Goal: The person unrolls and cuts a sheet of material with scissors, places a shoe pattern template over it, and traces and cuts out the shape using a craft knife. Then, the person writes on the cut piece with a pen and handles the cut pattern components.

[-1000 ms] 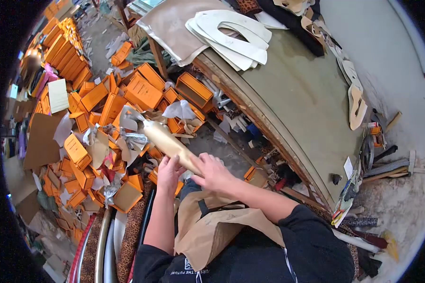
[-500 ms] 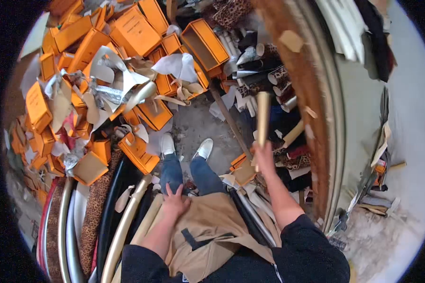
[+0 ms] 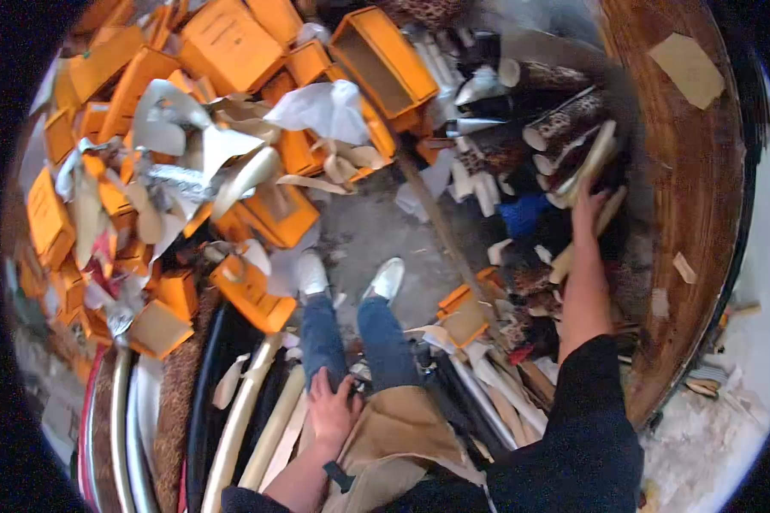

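Note:
My right hand [image 3: 588, 203] reaches out at the right, under the wooden tabletop, closed around the near end of a pale gold roll of material [image 3: 597, 154]. The roll lies slanted beside leopard-print rolls [image 3: 560, 120]; its hidden side and my fingertips cannot be made out. Just below my right hand is another cream roll [image 3: 573, 256]. My left hand [image 3: 334, 409] rests on my thigh at the edge of the tan apron [image 3: 411, 419], fingers spread, holding nothing.
Orange boxes [image 3: 231, 47] and paper scraps are heaped at the left and back. Long rolls [image 3: 239, 419] stand at the lower left. A wooden bar [image 3: 436, 214] crosses the grey floor [image 3: 359, 222]. The brown tabletop [image 3: 684, 222] curves along the right.
My right hand has gone right and forward with the gold roll, from upright in the open to slanted among the rolls under the tabletop. The view has turned; my left hand stays on my thigh.

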A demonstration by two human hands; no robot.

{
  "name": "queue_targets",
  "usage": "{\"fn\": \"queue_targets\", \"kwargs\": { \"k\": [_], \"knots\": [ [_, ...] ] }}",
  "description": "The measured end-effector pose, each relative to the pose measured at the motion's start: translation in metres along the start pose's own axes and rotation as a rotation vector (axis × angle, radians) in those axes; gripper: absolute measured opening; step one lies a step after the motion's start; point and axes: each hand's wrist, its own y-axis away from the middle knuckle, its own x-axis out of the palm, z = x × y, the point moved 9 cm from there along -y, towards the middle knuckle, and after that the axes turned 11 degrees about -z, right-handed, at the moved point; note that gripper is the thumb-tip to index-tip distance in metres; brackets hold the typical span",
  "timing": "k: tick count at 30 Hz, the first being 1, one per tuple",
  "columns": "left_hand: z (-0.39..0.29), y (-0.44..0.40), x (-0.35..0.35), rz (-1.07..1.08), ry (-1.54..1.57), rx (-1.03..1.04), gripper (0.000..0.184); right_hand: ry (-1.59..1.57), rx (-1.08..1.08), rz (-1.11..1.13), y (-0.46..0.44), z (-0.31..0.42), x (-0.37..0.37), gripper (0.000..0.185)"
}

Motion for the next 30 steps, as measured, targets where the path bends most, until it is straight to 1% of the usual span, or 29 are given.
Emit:
{"fn": "queue_targets", "kwargs": {
  "k": [1, 2, 3, 4, 5, 6, 7, 8, 9, 10, 11, 12, 13, 14, 16, 17, 19, 20, 21, 22, 23, 25, 27, 29, 30],
  "knots": [
    [0.004, -0.001, 0.003, -0.045, -0.022, 0.040, 0.050, -0.105, 0.050, 0.077, 0.025, 0.037, -0.011, 0.100],
    [0.010, 0.000, 0.007, -0.038, -0.020, 0.023, 0.051, -0.210, 0.100, 0.142, 0.050, 0.083, -0.041, 0.099],
    [0.012, -0.004, 0.006, -0.044, -0.012, 0.015, 0.052, -0.288, 0.117, 0.327, 0.070, 0.093, -0.038, 0.093],
    [0.012, -0.006, 0.002, -0.015, -0.031, -0.016, 0.054, -0.348, -0.202, 0.284, 0.102, 0.113, -0.051, 0.080],
    [0.014, -0.011, 0.001, 0.021, 0.006, -0.045, 0.055, -0.508, -0.071, 0.369, 0.143, 0.150, -0.081, 0.068],
    [0.015, -0.013, -0.005, 0.059, 0.043, -0.075, 0.056, -0.479, 0.096, 0.511, 0.180, 0.137, -0.082, 0.067],
    [0.010, -0.013, -0.029, 0.030, -0.002, -0.062, 0.056, -0.490, 0.018, 0.519, 0.174, 0.151, -0.083, 0.073],
    [0.020, -0.016, -0.014, 0.011, 0.004, -0.045, 0.057, -0.436, -0.050, 0.672, 0.261, 0.144, -0.117, 0.078],
    [0.024, -0.018, -0.021, 0.052, 0.047, -0.075, 0.055, -0.440, -0.048, 0.784, 0.292, 0.179, -0.170, 0.068],
    [0.025, -0.019, -0.029, 0.092, 0.093, -0.106, 0.054, -0.227, -0.428, 0.761, 0.315, 0.180, -0.194, 0.073],
    [0.027, -0.021, -0.037, 0.114, -0.013, -0.133, 0.049, -0.268, -0.534, 0.762, 0.326, 0.196, -0.231, 0.073],
    [0.035, -0.025, -0.035, 0.158, -0.016, -0.148, 0.045, -0.305, -0.641, 0.762, 0.334, 0.215, -0.271, 0.073],
    [0.040, -0.027, -0.039, 0.204, -0.020, -0.155, 0.043, -0.380, -0.515, 0.869, 0.337, 0.215, -0.291, 0.071],
    [0.027, -0.024, -0.075, 0.134, 0.069, -0.139, 0.039, -0.450, -0.383, 0.966, 0.339, 0.216, -0.307, 0.069],
    [0.022, -0.046, -0.108, -0.034, 0.167, -0.066, 0.038, -0.632, -0.387, 0.937, 0.325, 0.242, -0.341, 0.064],
    [-0.009, -0.044, -0.152, -0.070, 0.253, -0.021, 0.039, -0.622, -0.525, 0.887, 0.300, 0.282, -0.379, 0.062],
    [-0.051, -0.051, -0.216, -0.257, 0.406, 0.001, 0.039, -0.738, -0.704, 0.681, 0.259, 0.324, -0.420, 0.060],
    [-0.075, -0.056, -0.246, -0.336, 0.449, 0.075, 0.036, -0.823, -0.670, 0.652, 0.235, 0.341, -0.439, 0.057],
    [-0.098, -0.060, -0.278, -0.439, 0.529, 0.156, 0.034, -0.830, -0.755, 0.483, 0.211, 0.354, -0.456, 0.054],
    [-0.123, -0.064, -0.309, -0.542, 0.612, 0.235, 0.032, -0.842, -0.732, 0.398, 0.186, 0.365, -0.469, 0.051],
    [-0.142, -0.071, -0.333, -0.581, 0.649, 0.216, 0.029, -0.779, -0.750, 0.291, 0.165, 0.366, -0.470, 0.049],
    [-0.193, -0.080, -0.392, -0.614, 0.799, 0.269, 0.027, -0.712, -0.582, 0.294, 0.127, 0.358, -0.460, 0.048],
    [-0.243, -0.092, -0.458, -0.793, 0.787, 0.483, 0.027, -0.749, -0.537, 0.267, 0.099, 0.363, -0.461, 0.045],
    [-0.289, -0.114, -0.517, -0.779, 0.851, 0.545, 0.028, -0.668, -0.483, 0.275, 0.082, 0.362, -0.445, 0.044],
    [-0.308, -0.131, -0.541, -0.769, 0.869, 0.567, 0.029, -0.612, -0.512, 0.246, 0.077, 0.367, -0.440, 0.043]
  ]
}}
